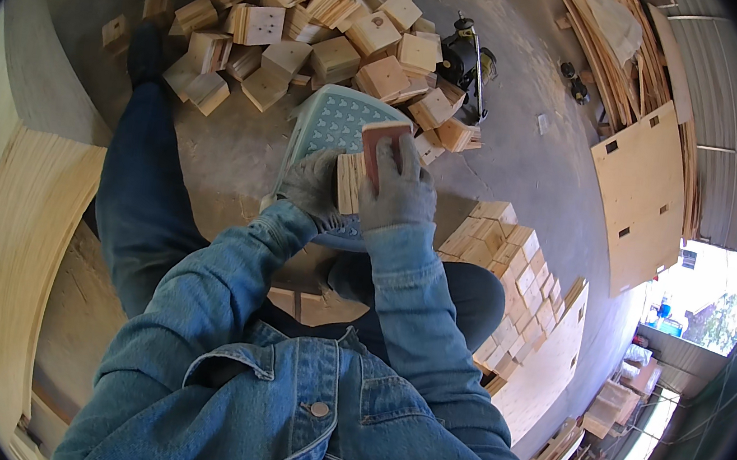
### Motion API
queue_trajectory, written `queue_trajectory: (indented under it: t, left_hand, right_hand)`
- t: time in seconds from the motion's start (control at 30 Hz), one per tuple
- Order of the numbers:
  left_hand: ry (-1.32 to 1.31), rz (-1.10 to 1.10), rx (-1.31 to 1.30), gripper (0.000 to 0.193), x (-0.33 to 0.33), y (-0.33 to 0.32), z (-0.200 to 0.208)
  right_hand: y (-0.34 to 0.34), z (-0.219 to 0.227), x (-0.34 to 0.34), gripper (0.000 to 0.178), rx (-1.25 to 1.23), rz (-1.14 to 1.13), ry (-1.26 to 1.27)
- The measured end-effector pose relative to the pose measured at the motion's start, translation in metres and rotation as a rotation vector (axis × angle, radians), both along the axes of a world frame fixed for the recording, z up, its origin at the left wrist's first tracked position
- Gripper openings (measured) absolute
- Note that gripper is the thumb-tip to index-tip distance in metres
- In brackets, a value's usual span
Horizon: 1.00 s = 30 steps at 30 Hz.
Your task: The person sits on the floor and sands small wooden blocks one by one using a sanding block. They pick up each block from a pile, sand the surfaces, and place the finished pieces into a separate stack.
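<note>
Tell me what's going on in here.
A person in a denim jacket is working over a teal stool. The gloved left grip holds a wooden block; the right grip holds a reddish pad at the block's side. Beyond the stool lies a loose heap of blocks, and a neater stack stands to the right.

1. Beyond the teal stool [315, 124], a heap of loose wooden blocks [310, 28] bars the way forward, with a black machine [466, 64] at its right end.
2. Open floor [226, 164] lies between the left leg [140, 177] and the stool, giving the left hand [311, 187] room to pass sideways.
3. Right of the right hand [404, 193], bare floor runs between the heap and a neat block stack [508, 282].
4. Layered plywood [46, 184] walls off the far left.
</note>
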State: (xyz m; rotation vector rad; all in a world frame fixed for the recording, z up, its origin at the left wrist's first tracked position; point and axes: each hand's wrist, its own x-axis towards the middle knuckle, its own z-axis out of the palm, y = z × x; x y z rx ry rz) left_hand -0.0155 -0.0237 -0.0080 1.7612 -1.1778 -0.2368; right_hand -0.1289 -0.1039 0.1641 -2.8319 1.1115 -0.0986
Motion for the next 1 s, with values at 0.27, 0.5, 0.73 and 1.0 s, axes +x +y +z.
queue_trajectory:
  t: [0.27,0.5,0.73,1.0]
  left_hand:
    - [-0.030,-0.068,0.039,0.067,0.001,0.004,0.013]
    - [0.045,-0.049,-0.008,0.079,-0.001,0.009,0.026]
    - [0.007,-0.046,-0.004,0.076,-0.002,0.004,0.026]
    - [0.004,0.010,-0.038,0.061,-0.004,-0.002,-0.008]
  right_hand:
    - [0.022,0.002,-0.026,0.067,0.037,-0.048,0.073]
    - [0.061,0.000,-0.084,0.063,-0.040,0.005,-0.038]
    - [0.017,-0.006,-0.034,0.064,-0.033,0.021,-0.034]
    - [-0.020,-0.017,0.010,0.065,0.079,-0.028,-0.030]
